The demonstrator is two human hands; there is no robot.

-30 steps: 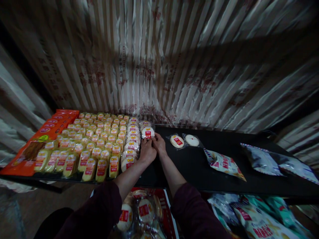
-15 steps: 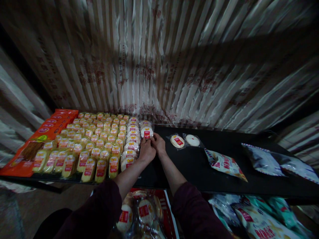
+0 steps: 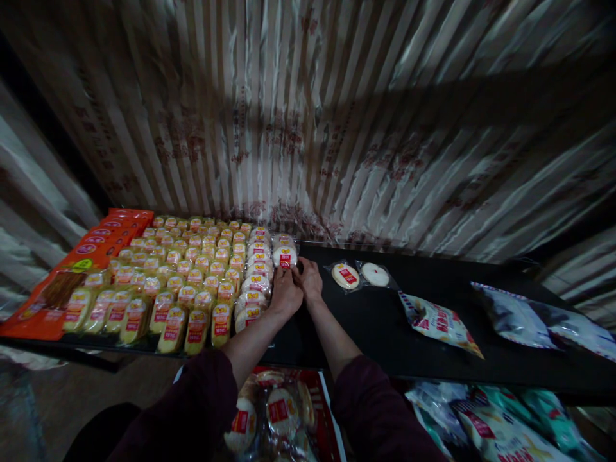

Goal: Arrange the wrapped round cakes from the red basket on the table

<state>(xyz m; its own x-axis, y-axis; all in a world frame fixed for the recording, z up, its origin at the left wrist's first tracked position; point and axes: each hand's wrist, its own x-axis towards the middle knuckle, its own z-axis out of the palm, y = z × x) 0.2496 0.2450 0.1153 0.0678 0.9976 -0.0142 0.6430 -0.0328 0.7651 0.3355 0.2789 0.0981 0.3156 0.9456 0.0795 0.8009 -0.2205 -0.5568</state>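
Observation:
A round white biscuit in a clear wrapper (image 3: 285,256), with a red label, lies at the front of a short new row on the black shelf (image 3: 356,321). My left hand (image 3: 287,293) has its fingers closed at the near edge of this wrapped biscuit. Beside it, my right hand (image 3: 309,280) pinches at the wrapper's right corner, and the two hands touch. The fingertips are partly hidden. Just left runs a full row of wrapped round biscuits (image 3: 256,282), overlapping one another.
Rows of wrapped yellow cakes (image 3: 173,327) and orange packets (image 3: 91,250) fill the left side. Two loose wrapped biscuits (image 3: 345,276) lie to the right, then a snack bag (image 3: 440,324) and silvery bags (image 3: 517,317). Below stand a red box of biscuits (image 3: 327,410) and more bags (image 3: 505,423).
The view has shifted slightly. Both hands stay at the same wrapped biscuit, with the right hand's fingers a little more bent around its corner.

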